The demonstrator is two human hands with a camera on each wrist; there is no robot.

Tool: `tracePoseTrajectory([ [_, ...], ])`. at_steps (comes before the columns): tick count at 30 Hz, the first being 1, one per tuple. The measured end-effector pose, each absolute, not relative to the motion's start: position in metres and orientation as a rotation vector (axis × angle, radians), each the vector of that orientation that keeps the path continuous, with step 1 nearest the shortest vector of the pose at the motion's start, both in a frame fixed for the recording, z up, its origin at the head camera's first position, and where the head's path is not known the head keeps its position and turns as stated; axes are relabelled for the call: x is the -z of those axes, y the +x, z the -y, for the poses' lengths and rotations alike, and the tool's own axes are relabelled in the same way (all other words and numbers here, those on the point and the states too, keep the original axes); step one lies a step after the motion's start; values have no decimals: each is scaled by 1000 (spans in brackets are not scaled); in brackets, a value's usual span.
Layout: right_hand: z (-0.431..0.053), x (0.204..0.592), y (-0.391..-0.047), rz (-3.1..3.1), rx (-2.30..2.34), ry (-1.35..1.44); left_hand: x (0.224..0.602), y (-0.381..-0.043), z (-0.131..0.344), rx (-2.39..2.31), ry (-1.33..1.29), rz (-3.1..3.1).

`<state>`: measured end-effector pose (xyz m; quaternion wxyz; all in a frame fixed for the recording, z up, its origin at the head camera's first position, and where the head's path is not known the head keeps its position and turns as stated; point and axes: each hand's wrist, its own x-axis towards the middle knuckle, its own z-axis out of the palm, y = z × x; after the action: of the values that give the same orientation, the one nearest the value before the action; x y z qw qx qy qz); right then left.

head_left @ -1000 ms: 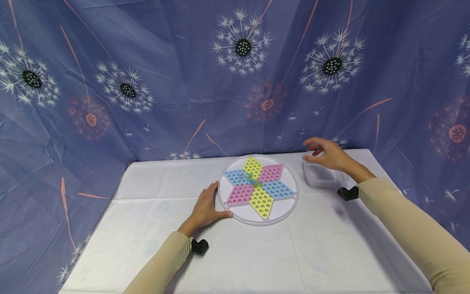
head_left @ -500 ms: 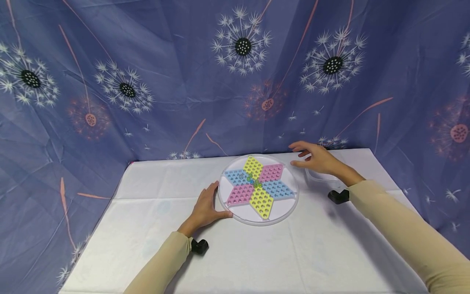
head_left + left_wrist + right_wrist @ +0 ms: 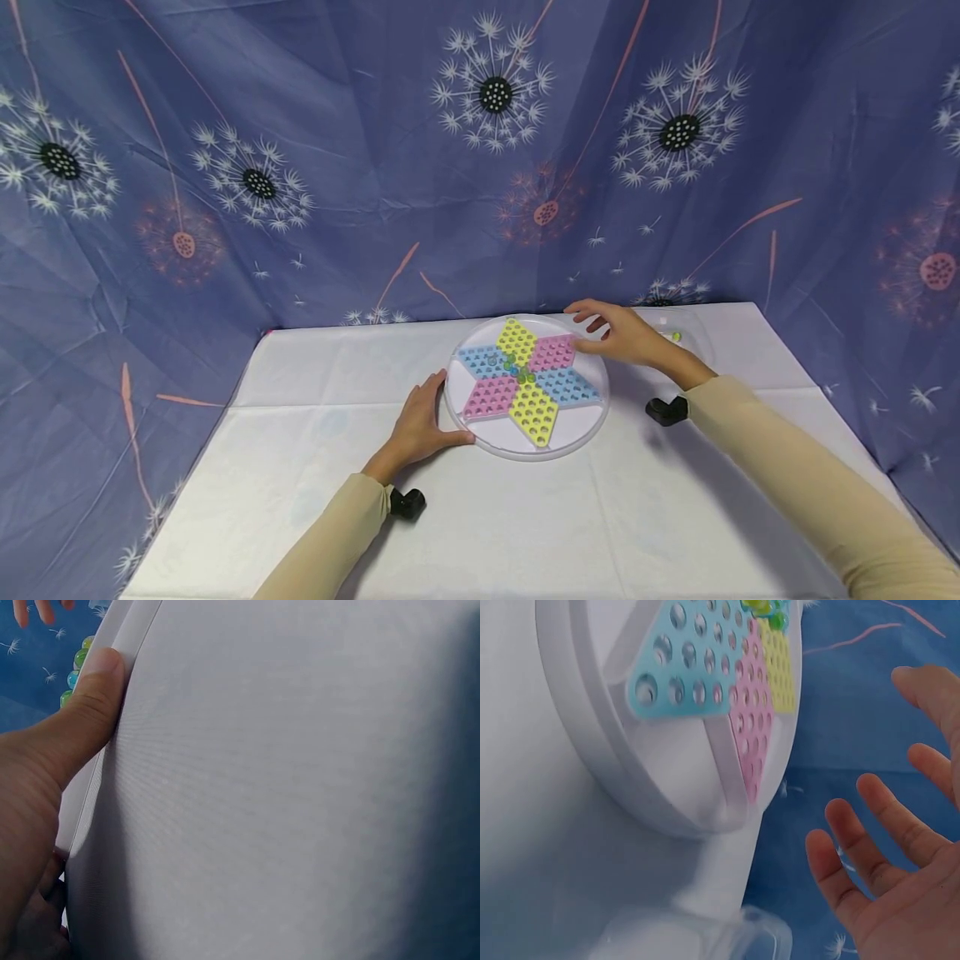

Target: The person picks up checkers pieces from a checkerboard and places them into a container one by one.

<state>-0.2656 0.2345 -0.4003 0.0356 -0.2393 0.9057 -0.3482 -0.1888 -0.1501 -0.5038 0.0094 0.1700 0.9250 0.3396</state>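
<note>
A round white Chinese checkers board (image 3: 573, 425) with a yellow, pink and blue star lies on the table. Several green and blue marbles (image 3: 522, 377) sit around its centre; a clear one (image 3: 492, 361) rests in the left blue point. My left hand (image 3: 420, 425) touches the board's left rim, thumb (image 3: 101, 686) along the edge and fingers spread. Over the right edge, near the upper pink point, hovers my right hand (image 3: 626, 333). Its fingers (image 3: 885, 814) are apart and loosely bent in the right wrist view, with nothing seen between them.
Behind my right hand stands a clear plastic container (image 3: 701, 333), partly hidden, with a yellow-green marble (image 3: 677, 337) in it. A white cloth covers the table (image 3: 480, 525). A blue dandelion-print curtain (image 3: 375, 167) hangs along the back edge.
My right hand has moved left from above the clear container to the board's right edge, uncovering part of the container. The left hand and the board have stayed in place.
</note>
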Motion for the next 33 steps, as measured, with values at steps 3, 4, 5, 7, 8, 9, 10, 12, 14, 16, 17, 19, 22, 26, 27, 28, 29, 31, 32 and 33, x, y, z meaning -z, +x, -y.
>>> tracePoseTrajectory([
  [3, -229, 404, -265, -2766, 1092, -761, 504, -189, 150, -1057, 537, -2891],
  [4, -227, 405, -265, -2762, 1098, -769, 503, -189, 150, -1055, 537, -2890],
  [5, -226, 407, -264, -2758, 1103, -776, 503, -189, 150, -1049, 536, -2887],
  [7, -222, 409, -264, -2749, 1108, -789, 502, -189, 150, -1049, 528, -2881],
  [8, -220, 411, -264, -2743, 1112, -795, 502, -189, 150, -1053, 526, -2880],
  [9, -218, 412, -264, -2745, 1109, -801, 501, -189, 150, -1057, 525, -2879],
  [10, -216, 414, -264, -2741, 1113, -806, 501, -189, 150, -1059, 525, -2878],
  [12, -211, 417, -264, -2733, 1119, -813, 501, -189, 150, -1060, 526, -2879],
  [14, -207, 420, -264, -2724, 1129, -830, 501, -189, 150, -1058, 528, -2880],
  [16, -203, 423, -263, -2715, 1140, -846, 502, -189, 150, -1054, 528, -2879],
  [17, -201, 425, -264, -2715, 1137, -848, 502, -189, 150, -1054, 528, -2879],
  [19, -197, 429, -264, -2712, 1130, -848, 501, -188, 150, -1055, 525, -2879],
  [22, -193, 434, -265, -2703, 1129, -851, 501, -188, 149, -1050, 521, -2882],
  [26, -189, 441, -265, -2702, 1124, -880, 502, -189, 149, -1043, 525, -2891],
  [27, -188, 443, -265, -2703, 1119, -884, 502, -189, 149, -1042, 525, -2891],
  [28, -187, 445, -265, -2701, 1115, -885, 503, -189, 149, -1040, 526, -2893],
  [29, -186, 446, -266, -2701, 1110, -885, 503, -189, 149, -1041, 525, -2891],
  [31, -183, 449, -266, -2695, 1105, -883, 503, -189, 150, -1045, 523, -2888],
  [32, -182, 450, -266, -2691, 1103, -885, 503, -189, 150, -1047, 522, -2887],
  [33, -181, 450, -266, -2688, 1103, -891, 503, -189, 150, -1049, 521, -2887],
])
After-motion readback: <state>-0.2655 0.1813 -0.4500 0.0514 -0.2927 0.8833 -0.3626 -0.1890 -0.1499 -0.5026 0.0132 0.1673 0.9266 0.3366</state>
